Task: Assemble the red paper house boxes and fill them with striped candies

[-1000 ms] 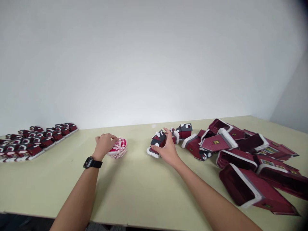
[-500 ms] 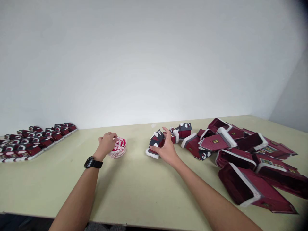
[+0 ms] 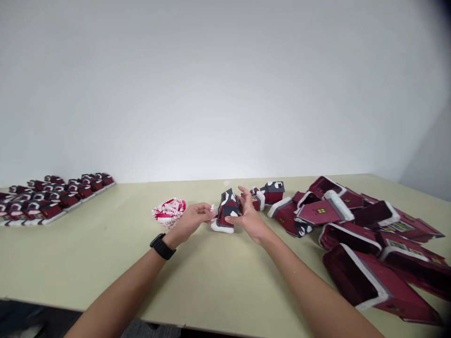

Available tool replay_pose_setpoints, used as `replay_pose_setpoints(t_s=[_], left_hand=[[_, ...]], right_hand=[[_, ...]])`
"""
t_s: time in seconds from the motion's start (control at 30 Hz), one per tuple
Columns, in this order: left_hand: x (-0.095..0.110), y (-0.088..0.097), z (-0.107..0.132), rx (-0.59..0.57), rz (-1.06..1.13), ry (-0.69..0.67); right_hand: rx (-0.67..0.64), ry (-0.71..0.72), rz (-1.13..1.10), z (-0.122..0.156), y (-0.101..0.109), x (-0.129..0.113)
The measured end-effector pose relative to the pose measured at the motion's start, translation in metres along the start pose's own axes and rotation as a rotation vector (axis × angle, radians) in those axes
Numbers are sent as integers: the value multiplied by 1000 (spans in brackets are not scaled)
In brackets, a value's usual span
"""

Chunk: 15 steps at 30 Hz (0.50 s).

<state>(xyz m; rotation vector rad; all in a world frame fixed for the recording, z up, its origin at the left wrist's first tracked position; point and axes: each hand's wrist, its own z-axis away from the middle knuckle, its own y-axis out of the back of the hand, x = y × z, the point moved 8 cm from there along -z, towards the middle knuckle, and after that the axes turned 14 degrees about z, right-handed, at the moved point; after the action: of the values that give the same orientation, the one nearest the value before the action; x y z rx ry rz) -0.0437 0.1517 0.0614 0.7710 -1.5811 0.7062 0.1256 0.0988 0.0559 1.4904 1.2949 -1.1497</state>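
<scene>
My right hand point(image 3: 249, 217) grips a small dark-red toy house point(image 3: 227, 210) with a grey, snow-patched roof and a white base, tilted up off the table. My left hand point(image 3: 195, 218), with a black watch on its wrist, sits just left of the house, its fingers pinched together at the house's left side. Whether a small piece is between those fingers I cannot make out. A heap of red-and-white striped pieces point(image 3: 169, 212) lies on the table to the left of my left hand.
More small houses point(image 3: 272, 191) and a big pile of dark-red open boxes point(image 3: 355, 225) cover the right side of the pale green table point(image 3: 105, 249). Rows of finished small houses point(image 3: 52, 195) stand at the far left. A white wall is behind.
My left hand has left the striped heap and moved right to the house. My right hand has lifted and tilted the house toward me.
</scene>
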Motion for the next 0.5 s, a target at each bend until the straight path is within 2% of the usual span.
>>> replay_pose_setpoints(t_s=[0.07, 0.2, 0.5], left_hand=[[-5, -5, 3, -18, 51, 44], [-11, 2, 3, -7, 178, 118], [-17, 2, 3, -36, 269, 218]], right_hand=[[-49, 10, -16, 2, -6, -3], [-145, -10, -42, 8, -17, -7], [-219, -37, -39, 13, -23, -5]])
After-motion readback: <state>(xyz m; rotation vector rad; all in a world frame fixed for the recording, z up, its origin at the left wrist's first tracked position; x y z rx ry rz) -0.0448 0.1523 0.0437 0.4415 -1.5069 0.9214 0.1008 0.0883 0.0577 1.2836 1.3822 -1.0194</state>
